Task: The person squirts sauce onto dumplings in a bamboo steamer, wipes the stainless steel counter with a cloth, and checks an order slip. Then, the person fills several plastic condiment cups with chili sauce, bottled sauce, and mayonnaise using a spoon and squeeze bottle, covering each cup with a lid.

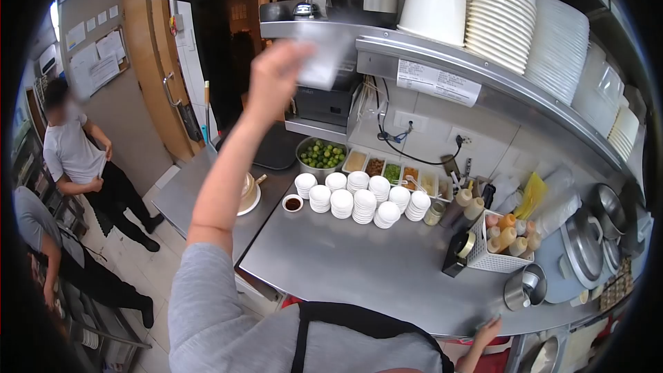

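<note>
My left hand (280, 72) is raised high in front of the shelf. Its fingers are closed on a white paper slip (323, 62), which is blurred by motion. Low on the right, my right hand (489, 333) hangs at the front edge of the steel counter (345, 259). Its fingers are partly curled, and a small blurred dark patch at their tips is too unclear to name. Stacks of small white dishes (364, 205) stand along the counter's back. Left of them sits a small cup of dark sauce (293, 203).
A bowl of green limes (322, 155) and topping trays (391, 172) line the wall. White bowls (431, 12) crowd the shelf (497, 62) overhead. A basket of squeeze bottles (497, 259) and metal pots (523, 287) stand right. Two people (72, 138) stand left.
</note>
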`<state>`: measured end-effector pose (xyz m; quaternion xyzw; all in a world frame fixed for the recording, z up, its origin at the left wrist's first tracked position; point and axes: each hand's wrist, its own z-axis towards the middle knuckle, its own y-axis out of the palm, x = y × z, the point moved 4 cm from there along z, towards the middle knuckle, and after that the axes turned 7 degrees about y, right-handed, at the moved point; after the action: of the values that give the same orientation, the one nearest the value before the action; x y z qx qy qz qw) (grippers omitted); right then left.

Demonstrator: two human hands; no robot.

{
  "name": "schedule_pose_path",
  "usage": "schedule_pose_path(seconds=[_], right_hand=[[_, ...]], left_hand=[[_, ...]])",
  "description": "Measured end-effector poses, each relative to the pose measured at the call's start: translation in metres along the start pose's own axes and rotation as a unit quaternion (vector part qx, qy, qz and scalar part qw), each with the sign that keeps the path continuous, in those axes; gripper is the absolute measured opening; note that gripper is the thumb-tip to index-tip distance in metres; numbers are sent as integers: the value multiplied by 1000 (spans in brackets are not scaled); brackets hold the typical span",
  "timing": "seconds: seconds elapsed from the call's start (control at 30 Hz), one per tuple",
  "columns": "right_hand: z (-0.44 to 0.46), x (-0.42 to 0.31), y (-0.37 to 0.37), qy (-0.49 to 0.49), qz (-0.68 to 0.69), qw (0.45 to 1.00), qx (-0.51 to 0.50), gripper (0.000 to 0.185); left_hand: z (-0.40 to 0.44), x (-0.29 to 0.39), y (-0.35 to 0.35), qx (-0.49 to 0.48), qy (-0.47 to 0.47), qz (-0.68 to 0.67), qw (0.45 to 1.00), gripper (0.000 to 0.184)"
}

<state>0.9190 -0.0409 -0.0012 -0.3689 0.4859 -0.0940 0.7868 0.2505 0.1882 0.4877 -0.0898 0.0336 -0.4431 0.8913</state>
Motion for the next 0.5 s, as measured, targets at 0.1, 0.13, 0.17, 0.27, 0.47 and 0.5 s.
schedule_pose_path(seconds=[0.1, 0.13, 0.17, 0.27, 0.47, 0.5], right_hand=[[-49, -70, 47, -171, -15, 980, -99, 43], [-67, -86, 63, -212, -109, 965, -107, 43], [-82, -96, 76, -251, -202, 940, -113, 44], [-84, -97, 93, -228, -158, 957, -85, 44], [-86, -102, 88, -228, -170, 956, -72, 43], [-86, -102, 87, -219, -177, 957, -72, 43]], left_hand=[[72, -39, -54, 103, 58, 55, 991, 34], [92, -60, -60, 112, 24, 19, 993, 35], [113, -89, -62, 110, -17, -35, 993, 36], [163, -111, -33, 87, -142, -131, 977, 36], [213, -195, 7, -58, -319, -15, 946, 21], [215, -197, 12, -73, -354, -16, 932, 19]])
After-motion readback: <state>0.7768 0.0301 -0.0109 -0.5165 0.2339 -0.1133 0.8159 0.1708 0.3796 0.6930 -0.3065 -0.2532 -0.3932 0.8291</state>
